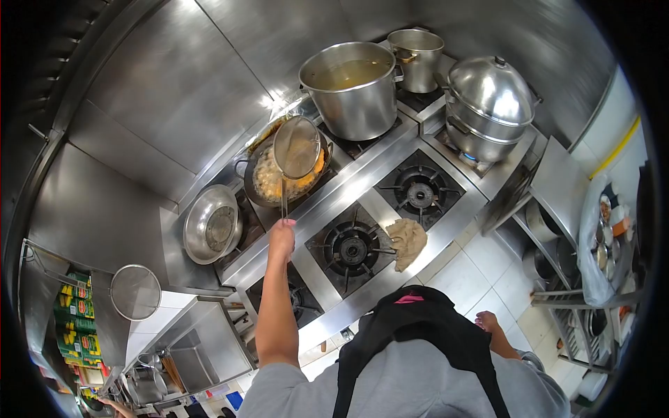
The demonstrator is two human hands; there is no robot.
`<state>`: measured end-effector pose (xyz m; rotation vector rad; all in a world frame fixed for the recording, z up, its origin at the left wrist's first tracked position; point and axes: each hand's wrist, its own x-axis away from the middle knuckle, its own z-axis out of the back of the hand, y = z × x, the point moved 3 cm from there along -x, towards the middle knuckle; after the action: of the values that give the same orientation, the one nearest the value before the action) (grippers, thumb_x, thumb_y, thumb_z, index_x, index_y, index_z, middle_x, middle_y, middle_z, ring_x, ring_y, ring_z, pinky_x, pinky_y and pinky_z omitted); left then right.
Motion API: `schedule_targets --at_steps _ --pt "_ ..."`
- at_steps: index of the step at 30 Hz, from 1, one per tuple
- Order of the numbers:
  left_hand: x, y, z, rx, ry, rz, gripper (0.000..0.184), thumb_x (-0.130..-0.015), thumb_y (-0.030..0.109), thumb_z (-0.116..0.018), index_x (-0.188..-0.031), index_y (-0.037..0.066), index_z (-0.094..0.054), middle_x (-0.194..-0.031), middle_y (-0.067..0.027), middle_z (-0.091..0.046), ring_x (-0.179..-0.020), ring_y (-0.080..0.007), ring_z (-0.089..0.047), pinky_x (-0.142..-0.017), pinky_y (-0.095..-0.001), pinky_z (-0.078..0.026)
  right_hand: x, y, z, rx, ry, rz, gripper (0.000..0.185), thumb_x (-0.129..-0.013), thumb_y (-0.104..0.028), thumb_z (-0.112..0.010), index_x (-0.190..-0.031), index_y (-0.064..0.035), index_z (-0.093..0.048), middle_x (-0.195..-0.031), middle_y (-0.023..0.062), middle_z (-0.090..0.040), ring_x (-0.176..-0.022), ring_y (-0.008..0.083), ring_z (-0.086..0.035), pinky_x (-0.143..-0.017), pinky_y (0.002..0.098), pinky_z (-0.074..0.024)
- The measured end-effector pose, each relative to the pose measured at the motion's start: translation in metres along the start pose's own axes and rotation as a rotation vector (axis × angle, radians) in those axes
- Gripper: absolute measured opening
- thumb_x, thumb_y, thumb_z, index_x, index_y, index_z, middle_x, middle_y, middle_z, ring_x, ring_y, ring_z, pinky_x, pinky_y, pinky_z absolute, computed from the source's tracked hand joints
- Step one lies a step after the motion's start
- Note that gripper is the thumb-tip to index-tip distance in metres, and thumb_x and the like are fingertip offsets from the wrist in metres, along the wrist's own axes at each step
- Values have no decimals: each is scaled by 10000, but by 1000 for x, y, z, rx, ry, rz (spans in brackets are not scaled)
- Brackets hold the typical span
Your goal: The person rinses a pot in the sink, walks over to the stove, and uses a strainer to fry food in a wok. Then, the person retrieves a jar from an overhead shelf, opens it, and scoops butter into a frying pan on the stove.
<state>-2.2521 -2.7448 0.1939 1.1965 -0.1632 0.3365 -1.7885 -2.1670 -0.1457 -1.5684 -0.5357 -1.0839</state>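
My left hand (281, 241) reaches out over the stove, its fingers wrapped round the handle of a round mesh strainer (297, 147). The strainer's mesh is above a dark wok (251, 187). Bubbling oil with pale and orange pieces of food (272, 175) fills the wok; the strainer blocks part of it from sight. Low at my right side, beyond the black apron (411, 313), is my right hand (490, 322). Its fingertips show slightly apart, with nothing visible in them; the apron hides part of this hand.
A metal bowl (212, 224) sits left of the wok. Behind stand a large stockpot (352, 104) of liquid, a smaller pot (418, 66) and a lidded steamer (491, 97) over a blue flame. A brown cloth (406, 244) lies near the front burners (352, 249). Shelves (578, 202) are at right.
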Motion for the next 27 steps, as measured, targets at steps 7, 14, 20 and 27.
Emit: schedule_targets --at_steps 7,14,20,27 --pt "-42 -32 18 -167 301 -334 191 -882 112 -402 -919 77 -586 -599 -40 -481 -404 -155 -397 -363 -333 -282 -12 14 5 351 -29 206 133 -875 -194 -534 -971 -113 -577 -787 46 -565 -683 189 -581 -630 380 -509" --pt "-79 12 -2 439 126 208 137 -884 102 -400 -961 87 -512 -512 12 -323 -363 -126 -299 -333 -285 -226 -13 12 10 336 -60 281 135 -867 -176 -547 -965 -103 -604 -750 63 -593 -599 205 -603 -521 362 -495" --pt "-106 23 -28 579 20 276 111 -888 109 -351 -868 92 -459 -519 29 -311 -368 -90 -268 -330 -243 -214 12 -7 2 418 9 250 129 -859 -175 -557 -983 -162 -590 -792 37 -581 -728 204 -603 -653 419 -496" --pt "-137 13 -46 846 -130 352 200 -942 189 -311 -950 54 -458 -540 43 -273 -378 -72 -251 -336 -227 -217 -1 28 19 578 40 362 158 -840 -237 -600 -968 -156 -648 -791 56 -622 -720 228 -633 -646 429 -514"
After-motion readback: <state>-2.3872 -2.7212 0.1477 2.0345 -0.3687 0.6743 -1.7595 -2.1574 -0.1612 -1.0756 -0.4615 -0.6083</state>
